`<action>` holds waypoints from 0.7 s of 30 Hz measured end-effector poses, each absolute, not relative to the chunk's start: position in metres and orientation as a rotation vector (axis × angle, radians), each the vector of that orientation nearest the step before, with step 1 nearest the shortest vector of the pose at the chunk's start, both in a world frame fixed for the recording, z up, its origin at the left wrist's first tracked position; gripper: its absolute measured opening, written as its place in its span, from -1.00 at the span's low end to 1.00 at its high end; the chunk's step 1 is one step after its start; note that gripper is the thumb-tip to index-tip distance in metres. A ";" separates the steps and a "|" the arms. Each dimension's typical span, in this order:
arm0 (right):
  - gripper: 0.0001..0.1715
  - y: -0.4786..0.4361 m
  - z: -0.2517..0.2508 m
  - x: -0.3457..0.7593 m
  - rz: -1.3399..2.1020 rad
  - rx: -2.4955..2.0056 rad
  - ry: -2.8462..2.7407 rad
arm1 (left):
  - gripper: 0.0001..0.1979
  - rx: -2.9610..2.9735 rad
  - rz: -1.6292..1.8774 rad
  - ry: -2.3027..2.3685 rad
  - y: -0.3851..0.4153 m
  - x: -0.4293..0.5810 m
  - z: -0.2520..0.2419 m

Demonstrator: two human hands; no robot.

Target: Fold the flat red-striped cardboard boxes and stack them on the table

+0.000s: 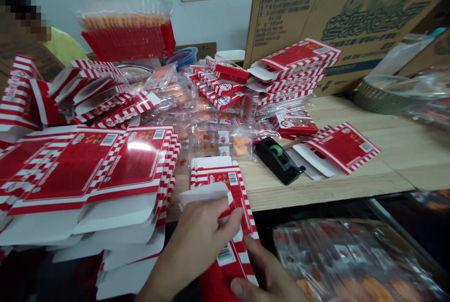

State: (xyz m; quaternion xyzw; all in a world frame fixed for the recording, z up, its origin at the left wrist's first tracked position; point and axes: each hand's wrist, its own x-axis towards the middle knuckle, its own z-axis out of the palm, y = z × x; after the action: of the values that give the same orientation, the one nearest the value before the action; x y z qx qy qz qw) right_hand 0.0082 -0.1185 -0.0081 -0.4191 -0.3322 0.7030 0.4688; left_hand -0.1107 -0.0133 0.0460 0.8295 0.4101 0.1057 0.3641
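Note:
In the lower middle is a red-and-white striped carton [225, 254], tilted towards me, with its barcode facing up. My left hand [207, 227] is closed on it near its upper end, thumb and fingers pinching a flap. My right hand [269, 271] grips the right edge of the same carton, thumb on the front face and fingers along the side. Just beyond, another striped carton [244, 189] lies on the table with its white flap pointing away. A black tape dispenser [277, 161] with green tape stands to the right of it.
Flattened cartons [130, 161] are piled at left, and more cartons [295, 65] are stacked at back right. Clear food packs [241, 142] lie mid-table. An open carton [346, 147] lies right; a basket [378, 98] stands behind. Bagged food [337, 255] sits below the table edge.

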 end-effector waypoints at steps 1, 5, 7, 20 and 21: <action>-0.48 -0.118 -0.008 0.009 1.714 -1.033 -0.815 | -0.66 2.132 0.290 1.040 -0.014 -0.110 0.047; -0.42 -0.121 -0.011 0.009 1.664 -1.108 -0.817 | -0.64 1.981 0.252 0.941 -0.011 -0.112 0.043; -0.30 -0.123 -0.013 0.009 1.664 -1.157 -0.793 | -0.65 1.893 0.223 0.927 -0.009 -0.114 0.039; -0.48 -0.121 -0.017 0.010 1.623 -1.261 -0.594 | -0.75 1.990 0.335 0.923 -0.010 -0.112 0.030; -0.51 -0.122 -0.017 0.013 1.588 -1.295 -0.569 | -0.77 2.050 0.463 0.944 -0.012 -0.111 0.025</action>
State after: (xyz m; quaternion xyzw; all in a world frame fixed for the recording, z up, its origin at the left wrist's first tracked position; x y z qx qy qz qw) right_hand 0.0128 -0.1217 -0.0174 -0.5323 -0.2338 0.6526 0.4859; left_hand -0.1114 -0.0121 0.0251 0.8129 0.3741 0.1838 0.4067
